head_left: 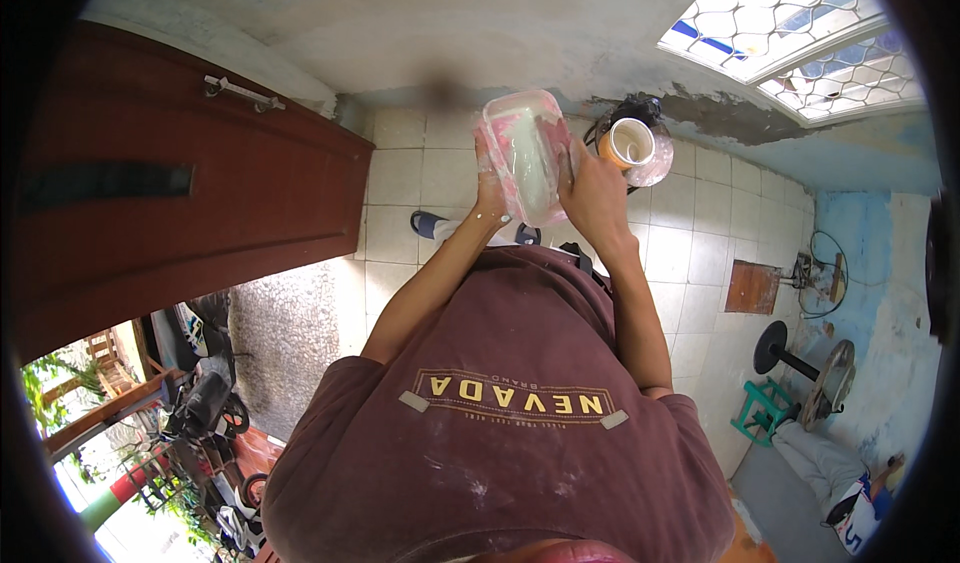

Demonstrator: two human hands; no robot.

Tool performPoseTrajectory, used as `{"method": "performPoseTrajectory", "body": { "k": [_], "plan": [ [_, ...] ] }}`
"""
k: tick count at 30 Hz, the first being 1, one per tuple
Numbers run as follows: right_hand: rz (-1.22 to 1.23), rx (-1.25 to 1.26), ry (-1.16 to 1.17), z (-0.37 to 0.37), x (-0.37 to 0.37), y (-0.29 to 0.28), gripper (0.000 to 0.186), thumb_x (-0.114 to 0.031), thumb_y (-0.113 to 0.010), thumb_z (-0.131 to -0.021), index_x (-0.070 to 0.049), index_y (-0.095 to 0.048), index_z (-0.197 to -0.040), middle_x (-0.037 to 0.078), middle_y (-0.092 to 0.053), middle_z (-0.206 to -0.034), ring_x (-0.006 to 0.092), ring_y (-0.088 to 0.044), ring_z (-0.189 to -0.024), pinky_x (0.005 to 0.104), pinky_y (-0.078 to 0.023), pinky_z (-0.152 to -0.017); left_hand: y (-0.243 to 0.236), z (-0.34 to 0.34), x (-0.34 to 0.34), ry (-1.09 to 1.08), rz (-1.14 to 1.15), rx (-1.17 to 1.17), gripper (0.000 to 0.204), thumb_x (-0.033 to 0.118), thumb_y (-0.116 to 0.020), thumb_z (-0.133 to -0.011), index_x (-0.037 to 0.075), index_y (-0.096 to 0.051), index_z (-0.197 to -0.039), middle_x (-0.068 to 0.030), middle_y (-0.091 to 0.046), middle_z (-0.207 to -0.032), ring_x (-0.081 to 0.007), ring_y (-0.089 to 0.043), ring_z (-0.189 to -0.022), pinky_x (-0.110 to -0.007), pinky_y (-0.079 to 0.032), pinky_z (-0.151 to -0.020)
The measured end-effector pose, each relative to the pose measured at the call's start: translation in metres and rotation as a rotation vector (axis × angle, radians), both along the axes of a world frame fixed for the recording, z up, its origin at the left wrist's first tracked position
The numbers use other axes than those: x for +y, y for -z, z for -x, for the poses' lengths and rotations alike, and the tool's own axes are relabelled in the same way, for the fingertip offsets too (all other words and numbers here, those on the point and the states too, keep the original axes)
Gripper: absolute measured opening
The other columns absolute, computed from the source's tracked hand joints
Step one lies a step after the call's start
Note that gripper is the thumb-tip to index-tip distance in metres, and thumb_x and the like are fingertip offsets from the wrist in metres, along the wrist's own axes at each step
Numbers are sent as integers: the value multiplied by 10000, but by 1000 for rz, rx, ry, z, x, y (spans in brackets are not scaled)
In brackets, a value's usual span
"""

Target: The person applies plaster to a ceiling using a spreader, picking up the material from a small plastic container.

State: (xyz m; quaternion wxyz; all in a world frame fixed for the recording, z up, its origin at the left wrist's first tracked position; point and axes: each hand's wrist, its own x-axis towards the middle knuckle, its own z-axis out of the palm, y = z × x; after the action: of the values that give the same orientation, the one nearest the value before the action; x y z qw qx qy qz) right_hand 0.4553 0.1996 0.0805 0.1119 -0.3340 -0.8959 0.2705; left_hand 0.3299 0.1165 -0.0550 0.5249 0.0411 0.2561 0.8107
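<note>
A clear, pink-tinted rectangular plastic tub is held up in front of me, tilted, with wet whitish paste coating its inside. My left hand is closed round the tub's left side, and white spots show near its wrist. At the opposite side, my right hand grips the tub's edge; some of its fingers are hidden. Just beyond the right knuckles is an orange cup with a white inside. Whether the hand touches the cup, I cannot tell.
Behind the cup lie a round pinkish lid-like thing and a black bundle. A brown door stands at left, a grilled window at upper right. At lower right are a green stool, a standing fan and a person's legs.
</note>
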Motion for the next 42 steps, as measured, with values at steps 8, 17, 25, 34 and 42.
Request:
{"method": "performPoseTrajectory", "body": {
  "k": [8,17,25,34,42],
  "plan": [
    [-51,-10,-28,18,1,39,292,-176,-572,-963,9,-604,-1186,298,-648,-733,491,-651,-720,573,-512,-682,1,-12,-3,-32,67,-16,873,779,-303,-959,117,-379,-1523,-129,-521,-1452,-285,-540,-1317,-464,-467,-1112],
    [33,116,-29,-6,9,-1,335,-131,-616,-873,8,-584,-1176,275,-669,-741,475,-665,-706,544,-535,-641,-7,0,-15,-49,-30,-89,874,790,-348,-941,120,-416,-1499,-130,-552,-1417,-301,-575,-1276,-471,-498,-1077],
    [-31,-24,-65,13,-12,24,303,-197,-564,-983,54,-599,-1148,277,-639,-702,474,-641,-683,550,-515,-657,-10,-3,-12,-40,-18,-106,848,784,-332,-951,133,-429,-1486,-97,-564,-1393,-257,-596,-1235,-440,-526,-1043],
    [1,150,-48,4,-24,-16,293,-135,-578,-962,14,-601,-1213,277,-633,-691,472,-640,-682,543,-507,-656,-22,1,-17,-66,-1,-51,844,772,-288,-968,114,-435,-1476,-123,-574,-1375,-271,-601,-1238,-451,-523,-1056],
    [-88,7,-141,9,-4,34,258,-205,-560,-994,10,-640,-1112,285,-623,-689,478,-632,-673,538,-497,-644,-8,4,-22,-12,89,-46,878,792,-270,-953,109,-422,-1484,-136,-574,-1374,-281,-602,-1243,-453,-536,-1045]
  ]
}}
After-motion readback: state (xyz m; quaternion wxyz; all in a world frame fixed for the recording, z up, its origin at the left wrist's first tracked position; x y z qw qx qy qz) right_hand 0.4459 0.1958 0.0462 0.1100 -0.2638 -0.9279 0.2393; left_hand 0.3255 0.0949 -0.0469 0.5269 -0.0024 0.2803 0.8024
